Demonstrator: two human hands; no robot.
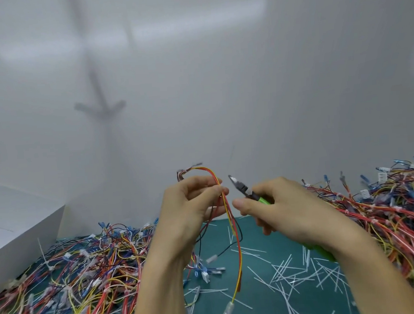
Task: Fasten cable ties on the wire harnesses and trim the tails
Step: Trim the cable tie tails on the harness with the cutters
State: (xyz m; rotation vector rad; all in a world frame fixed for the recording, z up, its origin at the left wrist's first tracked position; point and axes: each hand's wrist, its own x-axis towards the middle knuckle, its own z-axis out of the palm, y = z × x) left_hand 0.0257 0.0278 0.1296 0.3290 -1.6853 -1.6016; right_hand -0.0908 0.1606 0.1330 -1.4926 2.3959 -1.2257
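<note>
Red-and-yellow wire harness (227,206) pinched in left hand (192,207), green-handled cutters (244,190) gripped in right hand (286,207), seemingly ready to trim a tie tail.

**Desk:** What covers the worktop (256,229)?
**Photographer:** A teal mat, matt and smooth, strewn with thin white plastic tie tails (284,269), slightly translucent.
**Desk:** And the harness (229,214) above it?
**Photographer:** Red, yellow and black wires in smooth, faintly glossy plastic sheathing, ending in a clear plastic connector (227,312).
**Desk:** The cutters (247,192)?
**Photographer:** Dark matt metal nose, glossy green plastic handles.
**Desk:** At the left edge?
**Photographer:** A white box (21,233), matt like card. Beyond the far edge, a smooth wall (220,81) with a soft sheen.
</note>
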